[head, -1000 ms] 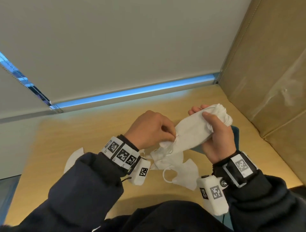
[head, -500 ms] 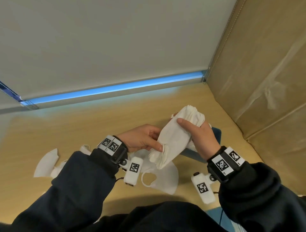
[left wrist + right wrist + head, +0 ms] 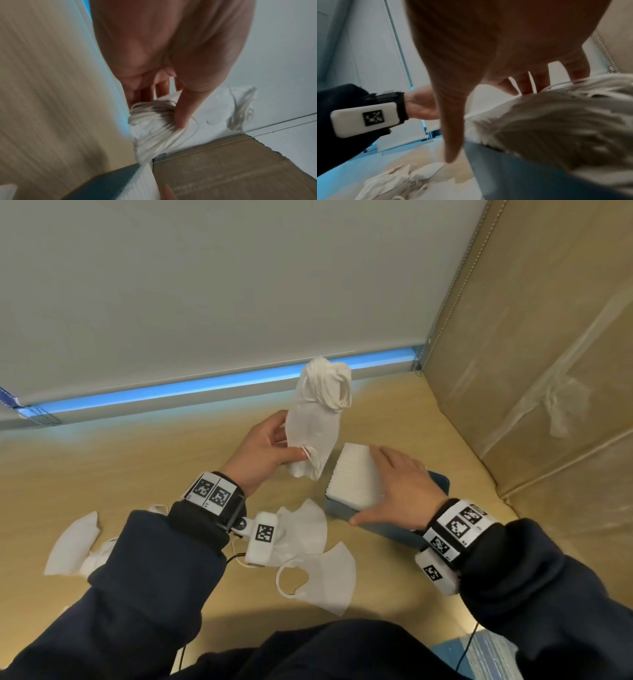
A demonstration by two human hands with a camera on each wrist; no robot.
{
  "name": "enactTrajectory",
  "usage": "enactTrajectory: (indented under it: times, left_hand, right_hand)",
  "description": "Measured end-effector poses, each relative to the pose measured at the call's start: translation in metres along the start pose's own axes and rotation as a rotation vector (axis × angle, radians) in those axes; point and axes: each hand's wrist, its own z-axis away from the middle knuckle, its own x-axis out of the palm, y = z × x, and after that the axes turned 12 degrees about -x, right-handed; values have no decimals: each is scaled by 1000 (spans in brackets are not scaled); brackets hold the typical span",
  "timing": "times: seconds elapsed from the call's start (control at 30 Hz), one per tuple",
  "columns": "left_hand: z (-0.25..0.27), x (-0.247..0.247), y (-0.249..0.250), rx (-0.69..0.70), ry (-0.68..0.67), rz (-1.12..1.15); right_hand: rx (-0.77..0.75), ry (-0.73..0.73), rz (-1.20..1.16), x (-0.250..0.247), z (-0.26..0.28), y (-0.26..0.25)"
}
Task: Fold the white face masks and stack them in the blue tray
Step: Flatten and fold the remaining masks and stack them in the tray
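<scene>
My left hand [image 3: 274, 451] pinches the lower end of a bundle of folded white masks [image 3: 317, 419], which stands upright above the table; its ear loops [image 3: 150, 115] bunch under my thumb in the left wrist view. My right hand [image 3: 394, 484] lies flat with straight fingers on the stack of folded masks [image 3: 352, 474] in the blue tray [image 3: 383, 530]. The stack [image 3: 547, 121] fills the right wrist view, with the tray wall [image 3: 513, 169] below it. Loose unfolded masks [image 3: 329, 580] lie on the table near my body.
More loose masks [image 3: 73, 542] lie at the left by my left sleeve. A cardboard wall [image 3: 534, 371] rises close on the right of the tray. A white blind [image 3: 239, 285] with a blue strip closes the far edge of the wooden table [image 3: 120, 474].
My right hand let go of the bundle and came down onto the stack in the tray. The left hand now holds the bundle alone, raised upright.
</scene>
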Motion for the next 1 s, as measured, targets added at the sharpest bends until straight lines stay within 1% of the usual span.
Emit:
enactTrajectory:
  times: [0.1, 0.2, 0.3, 0.4, 0.53, 0.7, 0.8, 0.9, 0.97, 1.0]
  left_hand:
    - [-9, 5, -2, 1, 106, 50]
    - [-15, 15, -1, 6, 166, 82]
    - [-18, 29, 6, 35, 176, 73]
    - [-24, 44, 10, 83, 153, 40]
    - [-31, 59, 2, 106, 122, -67]
    - [-30, 62, -16, 110, 104, -194]
    - [-29, 57, -18, 145, 80, -368]
    - [-31, 49, -14, 146, 6, -581]
    - [-31, 45, -7, 120, -30, -647]
    - [-31, 44, -2, 116, -27, -668]
  right_hand:
    - [31, 3, 117, 14, -4, -7]
    - [19, -1, 106, 19, -10, -10]
    - [-10, -15, 51, 23, -12, -6]
    - [-18, -37, -71, 28, -12, 0]
    - [-28, -29, -76, 29, -12, 6]
    - [-54, 0, -96, 33, -7, 8]
    - [-57, 22, -135, 35, -6, 7]
    - [-64, 8, -149, 35, -8, 7]
    - [-68, -4, -157, 33, -10, 6]
    - [-72, -13, -158, 31, -11, 6]
